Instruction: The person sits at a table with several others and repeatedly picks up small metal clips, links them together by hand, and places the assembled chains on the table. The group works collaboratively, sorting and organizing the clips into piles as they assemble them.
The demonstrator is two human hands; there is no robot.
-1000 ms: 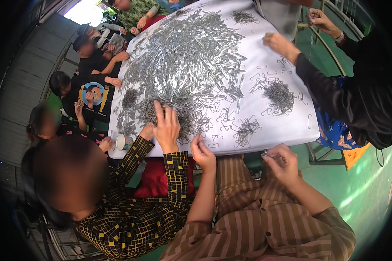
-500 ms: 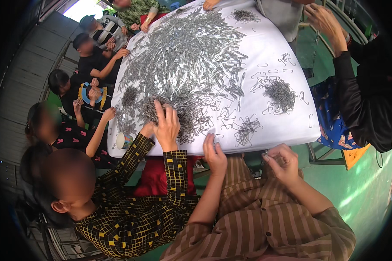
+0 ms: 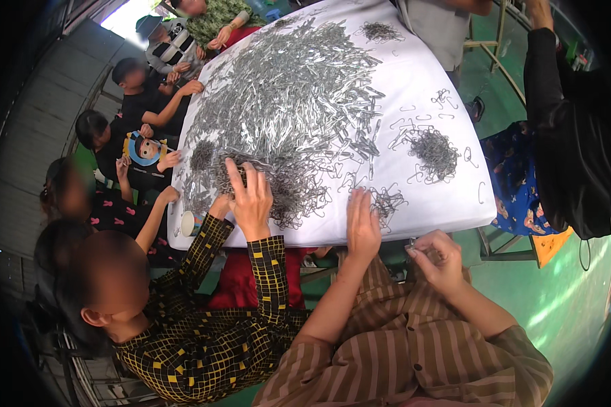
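Two hands work at the near edge of the white-covered counter [image 3: 448, 203]. The left hand [image 3: 363, 227] lies flat and open on a small tangle of wire clips [image 3: 387, 200]; the right hand [image 3: 438, 261], below the edge, pinches a small metal piece. Draw out one clip at a time, since they snag. A neighbour's hand [image 3: 251, 197] in a checked sleeve rakes the big heap [image 3: 285, 102] just beside.

**Even daylight, heavy fisheye bend**

Bright, soft light falls on the white table [image 3: 428, 136], its edges bowed. Glare burns the opening beyond the table's far-left corner. Black vignette rings everything; faces beside the table are blurred.
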